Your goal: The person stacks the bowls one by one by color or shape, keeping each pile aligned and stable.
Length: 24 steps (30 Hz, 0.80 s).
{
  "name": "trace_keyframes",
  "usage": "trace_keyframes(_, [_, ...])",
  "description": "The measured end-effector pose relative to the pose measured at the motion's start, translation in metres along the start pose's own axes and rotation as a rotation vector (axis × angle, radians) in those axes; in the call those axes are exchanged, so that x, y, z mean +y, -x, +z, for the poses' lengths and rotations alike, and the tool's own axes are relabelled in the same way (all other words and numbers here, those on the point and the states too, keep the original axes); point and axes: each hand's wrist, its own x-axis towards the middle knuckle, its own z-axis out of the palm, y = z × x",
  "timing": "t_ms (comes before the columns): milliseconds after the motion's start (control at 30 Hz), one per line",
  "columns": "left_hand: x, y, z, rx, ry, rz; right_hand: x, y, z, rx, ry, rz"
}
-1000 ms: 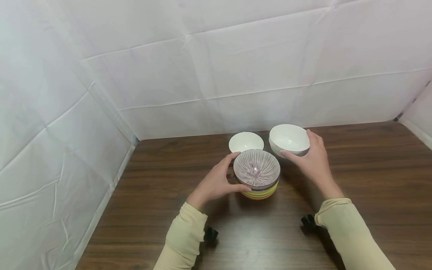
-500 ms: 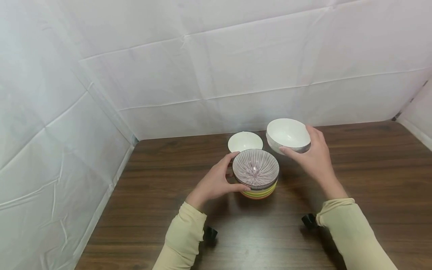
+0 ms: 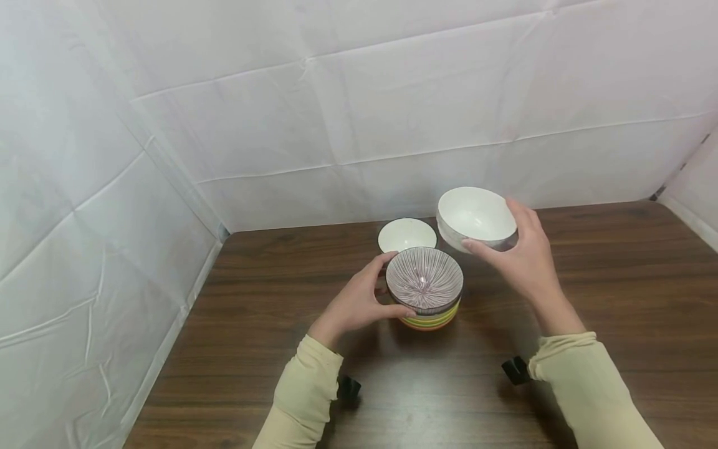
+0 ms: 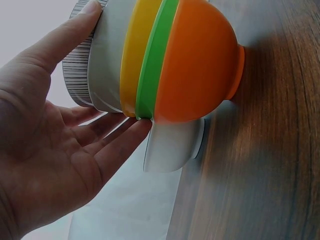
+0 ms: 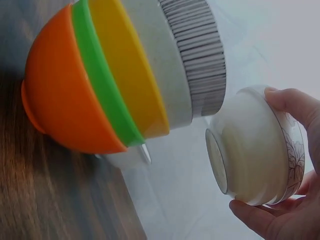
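My left hand steadies a stack of nested bowls, thumb at the near side and fingers round the left side. On top sits a bowl striped with dark lines. Below it, in the left wrist view, come a pale grey bowl, a yellow one, a green one and an orange bowl standing on the table. My right hand grips a white bowl by its right side, raised behind the stack. A dark branch pattern runs along that bowl's outside.
Behind the stack, another white bowl stands on the brown wooden table, partly hidden by the striped bowl. White sheeting hangs along the table's back edge and on the left. Black wrist camera mounts show under both sleeves.
My right hand has lifted the white bowl higher and slightly to the left. The left hand and the stack have stayed in place.
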Motion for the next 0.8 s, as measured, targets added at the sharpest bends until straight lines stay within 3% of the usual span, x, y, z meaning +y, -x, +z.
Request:
trace_keyframes(533, [-0.001,0.0,0.0,-0.009,0.008,-0.008,-0.018,0.007,-0.003,-0.101,-0.083,-0.025])
trace_keyframes(800, [-0.001,-0.001,0.0,-0.016,0.021,-0.001,-0.018,0.009,0.0,-0.207,-0.12,-0.121])
